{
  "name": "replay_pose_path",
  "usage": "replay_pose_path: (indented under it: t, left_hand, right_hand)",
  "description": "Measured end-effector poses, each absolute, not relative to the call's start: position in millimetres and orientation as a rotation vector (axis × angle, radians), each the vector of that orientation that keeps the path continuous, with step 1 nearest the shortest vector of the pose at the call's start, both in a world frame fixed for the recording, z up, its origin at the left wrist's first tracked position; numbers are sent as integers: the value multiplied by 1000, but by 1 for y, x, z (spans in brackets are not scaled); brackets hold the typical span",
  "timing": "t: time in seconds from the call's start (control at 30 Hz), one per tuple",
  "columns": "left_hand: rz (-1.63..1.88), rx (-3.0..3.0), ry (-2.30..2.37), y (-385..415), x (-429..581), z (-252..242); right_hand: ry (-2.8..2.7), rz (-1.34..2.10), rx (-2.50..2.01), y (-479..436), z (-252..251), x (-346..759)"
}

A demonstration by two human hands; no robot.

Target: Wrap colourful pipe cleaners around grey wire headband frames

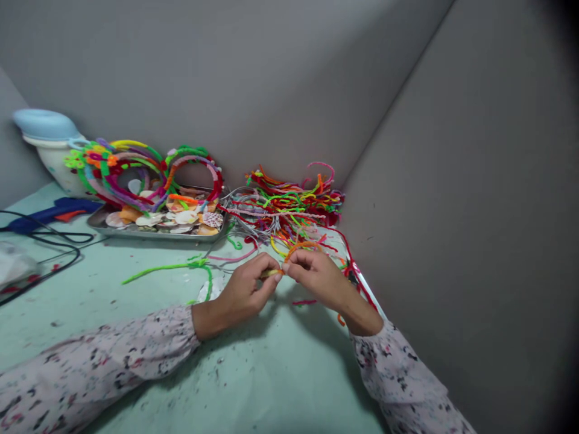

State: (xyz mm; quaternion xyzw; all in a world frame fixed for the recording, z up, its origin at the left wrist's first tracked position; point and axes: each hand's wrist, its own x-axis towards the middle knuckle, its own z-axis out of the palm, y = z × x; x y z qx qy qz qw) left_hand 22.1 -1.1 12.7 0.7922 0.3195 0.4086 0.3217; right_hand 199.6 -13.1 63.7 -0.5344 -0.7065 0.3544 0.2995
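Note:
My left hand (246, 289) is closed in a pinch around a small, slim yellowish piece (270, 273) whose kind I cannot make out. Fingertip to fingertip with it, my right hand (320, 280) pinches an orange pipe cleaner (301, 246) that arches up over the fingers. A bit of orange shows where the two hands meet. Left of my left hand, a bent green pipe cleaner (158, 273) lies on the table. Just beyond both hands is a tangled heap of colourful pipe cleaners (294, 205).
A metal tray (158, 235) holds seashells (183, 218) and fuzzy colourful hoops (120, 175). To its left are a blue glue gun (49, 214), a black cable (67, 247) and a white container with a blue lid (47, 125). Grey walls (474, 211) border the green-covered table (253, 386).

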Motion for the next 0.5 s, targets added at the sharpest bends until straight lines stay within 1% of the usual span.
replay_pose_path:
  t: [0.13,0.4,0.5]
  left_hand:
    - [1102,2101,819,-2,22,11]
    - [1126,2151,770,-4,22,13]
    - [1120,2133,793,-4,22,12]
  right_hand:
    - [-1883,962,-1446,-13,64,200]
    - [-1853,1114,-1422,-10,60,206]
    - [-1839,1107,-1423,-11,62,204]
